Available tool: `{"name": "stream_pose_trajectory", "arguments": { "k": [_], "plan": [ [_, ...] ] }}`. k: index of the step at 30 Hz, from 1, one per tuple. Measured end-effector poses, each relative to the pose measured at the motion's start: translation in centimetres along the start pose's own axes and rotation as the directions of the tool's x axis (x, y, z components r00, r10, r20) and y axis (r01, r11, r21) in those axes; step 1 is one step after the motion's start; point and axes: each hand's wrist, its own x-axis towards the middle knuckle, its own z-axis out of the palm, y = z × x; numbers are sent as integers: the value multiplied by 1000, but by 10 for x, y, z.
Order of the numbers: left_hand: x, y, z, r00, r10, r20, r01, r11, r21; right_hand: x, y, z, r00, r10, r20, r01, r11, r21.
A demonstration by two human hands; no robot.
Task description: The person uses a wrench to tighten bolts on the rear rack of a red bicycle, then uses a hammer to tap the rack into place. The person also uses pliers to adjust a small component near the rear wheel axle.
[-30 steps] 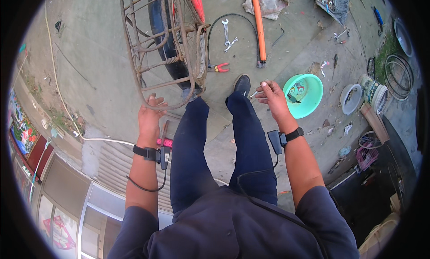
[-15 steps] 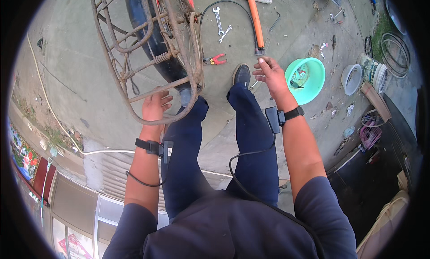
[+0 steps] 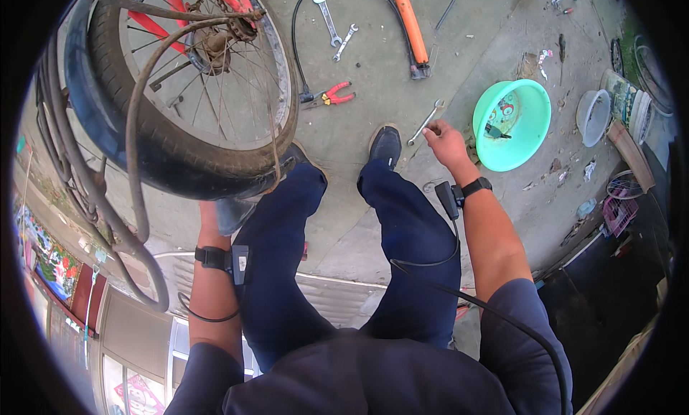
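Note:
A bicycle's rear wheel (image 3: 288, 92) leans at upper left, showing its spokes, hub (image 3: 214, 47) and worn tire. The black fender (image 3: 115, 138) and rusty carrier rack (image 3: 108, 199) lie along its outer side. My left hand is hidden behind the fender; only its wrist and forearm show below it. My right hand (image 3: 450, 146) is over the ground in front of my right shoe, fingers curled together. Its fingertips are beside a small wrench (image 3: 436, 112) on the ground. Whether anything is in those fingers cannot be seen.
Red-handled pliers (image 3: 338, 95), two wrenches (image 3: 328, 19) and an orange pump (image 3: 410, 24) with a black hose lie ahead. A hex key (image 3: 446, 8) lies beyond. At right stand a green basin (image 3: 547, 120) holding a dark object and a grey bucket (image 3: 593, 118).
The bicycle has swung left and leaned over, so its wheel side and red frame now show. My left hand went out of sight behind the fender. My right hand moved nearer and its fingers curled.

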Motion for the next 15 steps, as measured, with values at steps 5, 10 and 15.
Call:
{"name": "stream_pose_trajectory", "arguments": {
  "k": [5,10,15],
  "plan": [
    [30,6,-5,999,-27,31,34,968,-249,50,-57,47,914,-383,134,399,787,-470],
    [53,36,7,982,64,-180,-16,966,257,87,-114,115,800,-542,258,564,531,-632],
    [30,78,16,976,194,-102,-155,940,303,107,-126,156,700,-671,245,589,349,-729]
  ]
}}
